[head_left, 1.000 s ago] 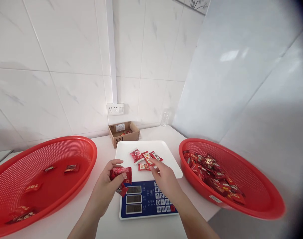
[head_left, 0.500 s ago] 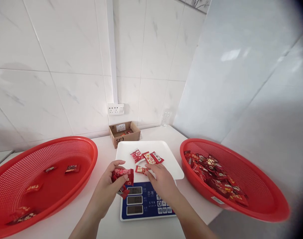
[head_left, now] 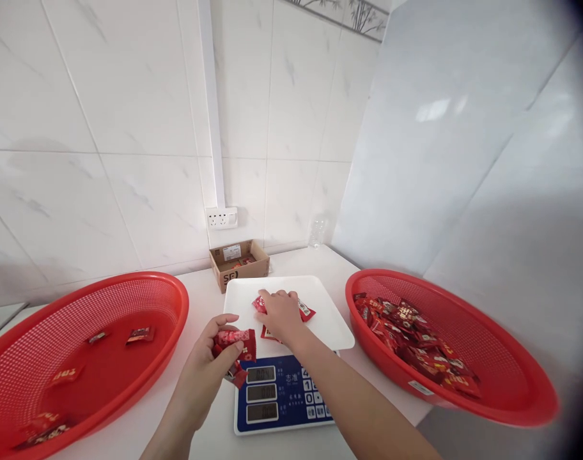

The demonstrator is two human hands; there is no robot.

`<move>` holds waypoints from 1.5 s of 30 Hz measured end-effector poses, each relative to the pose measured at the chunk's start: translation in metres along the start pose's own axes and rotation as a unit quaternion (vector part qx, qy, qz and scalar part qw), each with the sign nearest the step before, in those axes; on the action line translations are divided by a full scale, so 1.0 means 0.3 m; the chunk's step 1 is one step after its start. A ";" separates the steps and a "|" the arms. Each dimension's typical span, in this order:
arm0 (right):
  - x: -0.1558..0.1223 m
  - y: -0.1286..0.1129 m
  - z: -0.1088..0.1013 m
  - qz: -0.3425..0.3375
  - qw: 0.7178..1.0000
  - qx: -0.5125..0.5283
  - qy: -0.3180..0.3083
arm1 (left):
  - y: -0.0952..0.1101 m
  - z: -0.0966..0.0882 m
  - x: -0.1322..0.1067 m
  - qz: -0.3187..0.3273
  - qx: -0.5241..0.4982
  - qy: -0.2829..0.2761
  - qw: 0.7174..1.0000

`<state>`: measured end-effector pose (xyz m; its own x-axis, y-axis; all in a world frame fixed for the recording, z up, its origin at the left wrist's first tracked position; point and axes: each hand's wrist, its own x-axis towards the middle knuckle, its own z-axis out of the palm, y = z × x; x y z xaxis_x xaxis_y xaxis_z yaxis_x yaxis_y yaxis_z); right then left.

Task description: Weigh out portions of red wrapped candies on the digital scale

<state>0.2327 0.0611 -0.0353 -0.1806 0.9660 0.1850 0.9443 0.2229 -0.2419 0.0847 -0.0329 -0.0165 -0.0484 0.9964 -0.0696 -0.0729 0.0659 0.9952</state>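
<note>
My left hand (head_left: 213,354) is closed around a few small red wrapped snack packets (head_left: 242,342), held just left of the weighing scale's blue display panel (head_left: 286,393). Over the scale's white tray (head_left: 330,326), my right hand (head_left: 282,314) reaches down with curled fingers onto several more red snack packets (head_left: 307,310). One pink-red packet (head_left: 259,303) shows at the thumb side of that hand. Most of what lies beneath the right fingers is hidden by the hand.
A red plastic basket (head_left: 176,300) at left holds several scattered packets. Another red basket (head_left: 521,377) at right holds a heap of them. Behind the scale stands an open cardboard box (head_left: 241,265) with packets inside. A clear bottle (head_left: 318,230) stands near the wall, below a socket (head_left: 222,218).
My right hand has moved forward and left, from the tray's near edge onto the packets in its middle. The left hand still holds its packets. The view has tilted slightly upward.
</note>
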 end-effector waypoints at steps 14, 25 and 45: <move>-0.140 0.160 -0.112 0.055 0.943 0.329 0.018 | -0.007 -0.020 0.012 -0.005 -0.025 -0.017 1.000; -0.162 0.153 -0.101 0.093 0.982 0.156 -0.056 | 0.016 0.000 -0.009 -0.012 -0.032 0.000 0.999; -0.170 0.083 -0.088 0.008 0.944 0.324 -0.063 | -0.015 -0.030 0.009 -0.009 -0.011 -0.039 0.999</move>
<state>0.2727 0.0138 -0.0258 -0.2372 0.9689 0.0709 0.5883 0.2013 -0.7832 0.0759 -0.0311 -0.0217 0.0309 0.9963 -0.0803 -0.0941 0.0829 0.9921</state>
